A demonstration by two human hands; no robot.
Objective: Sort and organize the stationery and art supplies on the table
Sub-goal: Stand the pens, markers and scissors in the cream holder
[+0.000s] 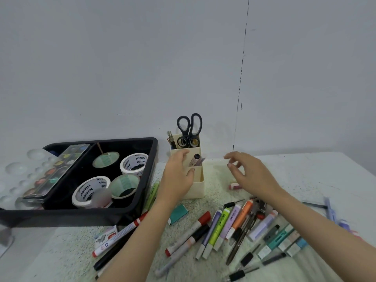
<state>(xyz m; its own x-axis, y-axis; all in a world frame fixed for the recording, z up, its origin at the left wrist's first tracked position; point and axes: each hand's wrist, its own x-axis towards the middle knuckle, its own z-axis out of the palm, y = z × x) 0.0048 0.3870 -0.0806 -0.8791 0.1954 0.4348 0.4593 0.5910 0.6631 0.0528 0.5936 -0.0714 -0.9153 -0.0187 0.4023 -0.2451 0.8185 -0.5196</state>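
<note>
A person sorts stationery at a white table (305, 169): on the left, a black tray (130, 208) holds a paint set (55, 169) and rolls of tape (133, 162), and beside it stands a cream pen holder (196, 188) with scissors (190, 127) upright at the back and a purple marker (195, 159) leaning in its front compartment. The left hand (177, 176) reaches forward with the forearm low over the table, its fingers relaxed and touching the holder's left front corner, the thumb lying on the front wall, gripping nothing. Just right of the holder the right hand (250, 174) hovers palm down, fingers loosely curled and empty, above a small pink stick (234, 186). The step in hand appears to be filling the holder with pens, and most of the job seems left. The next move likely calls for picking one pen from the loose heap of markers (230, 224) near the front edge, then standing it in a compartment
</note>
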